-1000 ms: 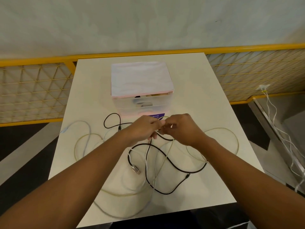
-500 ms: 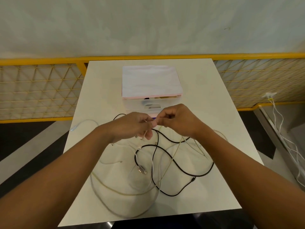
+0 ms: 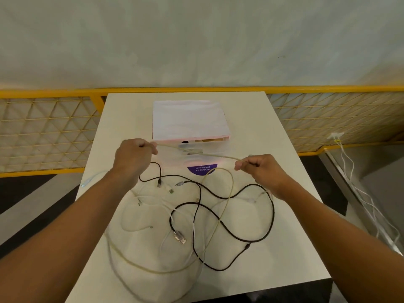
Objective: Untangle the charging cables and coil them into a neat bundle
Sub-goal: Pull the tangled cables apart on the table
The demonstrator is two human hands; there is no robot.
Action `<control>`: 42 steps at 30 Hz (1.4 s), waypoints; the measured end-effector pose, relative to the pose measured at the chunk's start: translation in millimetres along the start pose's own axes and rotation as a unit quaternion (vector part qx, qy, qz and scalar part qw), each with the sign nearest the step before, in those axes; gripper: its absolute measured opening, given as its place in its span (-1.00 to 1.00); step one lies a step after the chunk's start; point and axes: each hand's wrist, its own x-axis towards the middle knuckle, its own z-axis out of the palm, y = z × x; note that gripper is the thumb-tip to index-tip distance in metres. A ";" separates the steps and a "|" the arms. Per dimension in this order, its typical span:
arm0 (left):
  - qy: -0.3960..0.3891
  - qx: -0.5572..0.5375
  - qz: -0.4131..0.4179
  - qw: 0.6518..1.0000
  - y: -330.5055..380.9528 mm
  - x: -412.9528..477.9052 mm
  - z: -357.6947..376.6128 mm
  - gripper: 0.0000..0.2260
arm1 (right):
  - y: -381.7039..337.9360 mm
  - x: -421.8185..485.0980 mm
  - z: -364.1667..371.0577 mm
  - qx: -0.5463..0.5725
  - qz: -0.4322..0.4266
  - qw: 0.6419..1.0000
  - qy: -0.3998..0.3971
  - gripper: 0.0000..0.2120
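You've got fingers curled on both sides: left hand (image 3: 133, 156) and right hand (image 3: 260, 169) pinch the cream cable (image 3: 209, 153), stretched sideways above the counter (image 3: 290, 248). Its slack drops beside your right hand into the tangle (image 3: 179, 237) below.

Only legible text is white print on the purple round sticker (image 3: 202, 169) on the front of the translucent drawer box (image 3: 190, 121), upside down from the head view, two lines, looks like "Let's keep our pantries clean", slightly blurred.
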 end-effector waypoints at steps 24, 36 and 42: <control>0.164 -0.144 -0.071 0.973 -14.0 23.7 -43.5 -0.79 | -4.6 55.5 -60.7 -0.052 0.108 0.959 0.256 -0.72; 0.080 -0.069 -0.034 0.994 -10.1 9.6 -7.6 -0.82 | -71.3 108.0 -65.6 0.101 -0.051 0.947 0.300 -0.70; 0.045 -0.064 -0.020 0.997 -3.9 7.3 3.0 -0.81 | -83.6 114.4 -59.5 -0.070 -0.181 0.941 0.279 -0.53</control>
